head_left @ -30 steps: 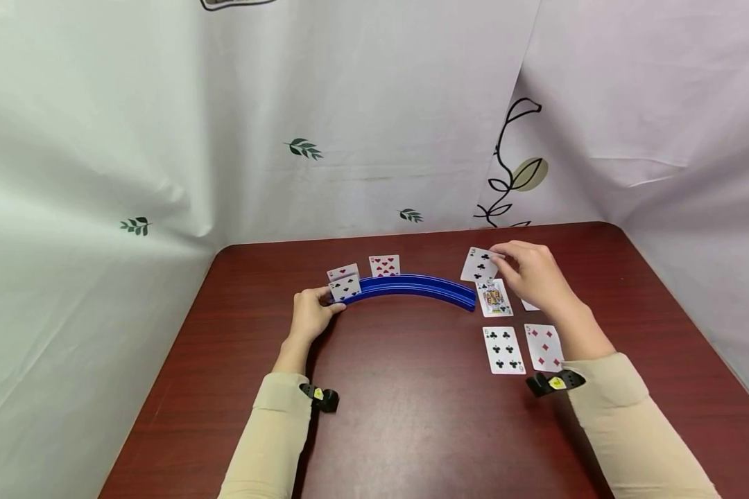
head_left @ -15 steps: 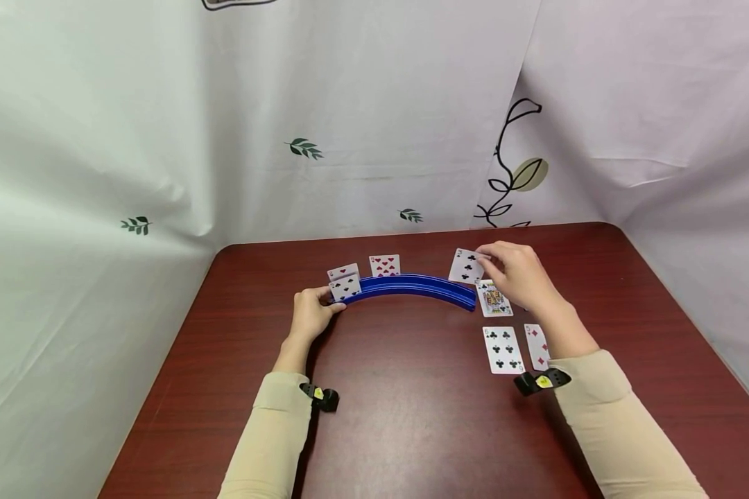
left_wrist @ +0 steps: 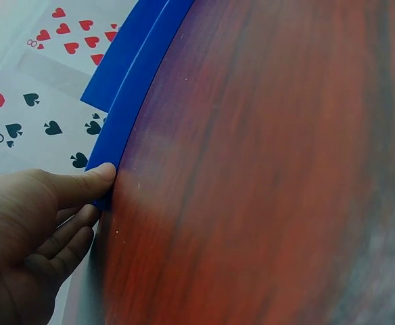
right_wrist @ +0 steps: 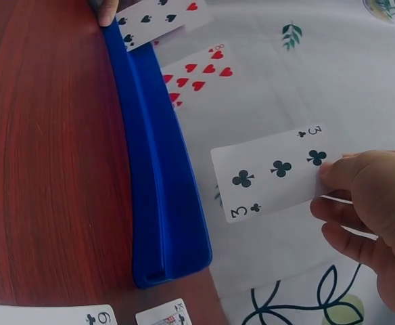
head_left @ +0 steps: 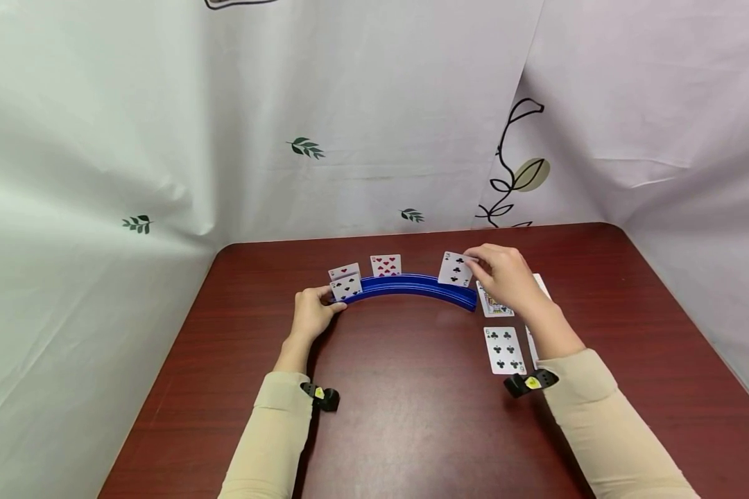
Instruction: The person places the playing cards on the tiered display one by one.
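My left hand grips the left end of a curved blue card holder, thumb on its front face. Standing in the holder's left end is a five of spades, with a heart card partly hidden behind it. Further along the back slot stands an eight of hearts. My right hand pinches a three of clubs by its upper right corner. In the right wrist view the card is held up beside the holder; in the head view it overlaps the holder's right part.
On the reddish-brown table, a king of clubs lies by the holder's right end, and a six of clubs lies nearer. My right forearm mostly covers more cards beside them. A white patterned curtain rises behind the table.
My right hand has moved left with the three of clubs, from above the king to over the holder's right part. The left hand and the standing cards have stayed put.
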{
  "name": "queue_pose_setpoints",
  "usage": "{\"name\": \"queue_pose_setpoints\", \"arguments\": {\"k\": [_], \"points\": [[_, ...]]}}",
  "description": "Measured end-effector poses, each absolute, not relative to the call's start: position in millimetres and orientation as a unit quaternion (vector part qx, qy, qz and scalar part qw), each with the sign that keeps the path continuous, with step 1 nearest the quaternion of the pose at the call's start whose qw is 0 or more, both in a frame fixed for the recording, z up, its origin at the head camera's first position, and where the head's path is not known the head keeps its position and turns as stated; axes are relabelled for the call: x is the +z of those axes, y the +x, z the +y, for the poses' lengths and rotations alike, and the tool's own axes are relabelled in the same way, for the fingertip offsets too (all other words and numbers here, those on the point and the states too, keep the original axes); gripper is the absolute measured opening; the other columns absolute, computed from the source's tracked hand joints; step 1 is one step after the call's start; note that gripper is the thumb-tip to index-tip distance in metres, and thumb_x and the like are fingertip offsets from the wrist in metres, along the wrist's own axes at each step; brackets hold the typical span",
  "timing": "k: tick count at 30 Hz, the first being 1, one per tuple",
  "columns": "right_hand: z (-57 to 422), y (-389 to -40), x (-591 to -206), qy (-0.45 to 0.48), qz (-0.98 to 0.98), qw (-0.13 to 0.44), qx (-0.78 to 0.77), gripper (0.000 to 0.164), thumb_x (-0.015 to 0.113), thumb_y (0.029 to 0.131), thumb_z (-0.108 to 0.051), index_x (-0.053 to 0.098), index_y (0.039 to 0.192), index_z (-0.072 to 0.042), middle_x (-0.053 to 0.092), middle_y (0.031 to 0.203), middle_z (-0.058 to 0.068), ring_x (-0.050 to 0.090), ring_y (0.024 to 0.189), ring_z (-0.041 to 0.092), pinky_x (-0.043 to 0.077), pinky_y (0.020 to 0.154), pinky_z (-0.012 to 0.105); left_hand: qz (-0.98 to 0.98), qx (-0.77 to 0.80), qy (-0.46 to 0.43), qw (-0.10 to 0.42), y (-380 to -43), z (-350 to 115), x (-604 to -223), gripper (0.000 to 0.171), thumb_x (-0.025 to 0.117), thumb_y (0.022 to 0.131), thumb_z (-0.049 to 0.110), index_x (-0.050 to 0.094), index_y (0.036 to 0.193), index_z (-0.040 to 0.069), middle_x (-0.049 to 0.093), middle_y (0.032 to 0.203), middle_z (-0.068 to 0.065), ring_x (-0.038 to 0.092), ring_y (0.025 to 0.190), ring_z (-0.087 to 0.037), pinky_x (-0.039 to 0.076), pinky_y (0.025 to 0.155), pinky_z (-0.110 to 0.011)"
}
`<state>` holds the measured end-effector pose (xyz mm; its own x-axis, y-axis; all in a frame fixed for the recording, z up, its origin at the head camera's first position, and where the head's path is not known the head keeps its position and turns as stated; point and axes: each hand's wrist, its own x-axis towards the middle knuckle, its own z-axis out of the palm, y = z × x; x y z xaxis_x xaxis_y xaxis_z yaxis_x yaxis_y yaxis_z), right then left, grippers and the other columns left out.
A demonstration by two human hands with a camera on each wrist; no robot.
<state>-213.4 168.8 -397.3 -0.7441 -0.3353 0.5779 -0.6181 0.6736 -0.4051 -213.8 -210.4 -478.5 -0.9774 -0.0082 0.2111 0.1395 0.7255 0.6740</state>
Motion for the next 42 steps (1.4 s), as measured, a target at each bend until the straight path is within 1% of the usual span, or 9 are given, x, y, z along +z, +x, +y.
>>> {"name": "queue_pose_setpoints", "arguments": {"k": [4,9,23,27,31,42], "points": [[164,-215,-399,0.274,-0.881,0.238,0.303,0.009,0.072,0.091,0.0,0.075,0.1,0.001,0.073,0.091,0.011,0.058,0.068,0.02,0.048,0.061,0.037,-0.924,-0.37,-0.032,0.097,-214,-211,-479,0.032,0.086,0.082,0.011,0.077,0.111,0.0,0.076,0.099,-0.016,0.071,0.091,-0.026,0.057,0.083,-0.043],[158,-215,-399,0.272,-0.884,0.228,0.304,0.01,0.072,0.092,-0.002,0.075,0.101,0.001,0.073,0.092,0.011,0.06,0.071,0.021,0.05,0.063,0.037,-0.923,-0.371,-0.028,0.096,-214,-211,-478,0.033,0.086,0.082,0.012,0.077,0.112,0.0,0.076,0.1,-0.016,0.07,0.093,-0.027,0.057,0.084,-0.043],[137,-215,-400,0.275,-0.892,0.201,0.297,0.01,0.071,0.093,-0.005,0.076,0.102,-0.003,0.071,0.09,0.006,0.057,0.072,0.019,0.049,0.065,0.036,-0.921,-0.376,-0.03,0.1,-212,-211,-478,0.034,0.085,0.082,0.011,0.076,0.113,0.0,0.076,0.1,-0.016,0.07,0.096,-0.028,0.056,0.085,-0.044],[132,-216,-401,0.282,-0.89,0.202,0.295,0.01,0.071,0.094,-0.005,0.076,0.102,-0.003,0.072,0.092,0.007,0.059,0.074,0.019,0.05,0.067,0.037,-0.922,-0.373,-0.029,0.097,-213,-210,-477,0.035,0.085,0.082,0.012,0.076,0.114,0.0,0.076,0.101,-0.016,0.069,0.099,-0.029,0.055,0.088,-0.044],[130,-216,-403,0.285,-0.889,0.208,0.291,0.01,0.071,0.093,-0.005,0.076,0.101,-0.002,0.072,0.091,0.008,0.059,0.073,0.02,0.05,0.066,0.037,-0.923,-0.373,-0.029,0.093,-213,-209,-477,0.035,0.085,0.083,0.011,0.076,0.114,0.0,0.076,0.102,-0.016,0.068,0.1,-0.029,0.055,0.089,-0.044],[117,-218,-407,0.293,-0.887,0.204,0.294,0.01,0.071,0.093,-0.005,0.076,0.101,-0.003,0.072,0.091,0.008,0.063,0.077,0.022,0.052,0.071,0.042,-0.922,-0.374,-0.033,0.098,-213,-210,-477,0.034,0.085,0.083,0.01,0.076,0.113,-0.001,0.076,0.1,-0.017,0.071,0.094,-0.029,0.057,0.085,-0.044]]}}
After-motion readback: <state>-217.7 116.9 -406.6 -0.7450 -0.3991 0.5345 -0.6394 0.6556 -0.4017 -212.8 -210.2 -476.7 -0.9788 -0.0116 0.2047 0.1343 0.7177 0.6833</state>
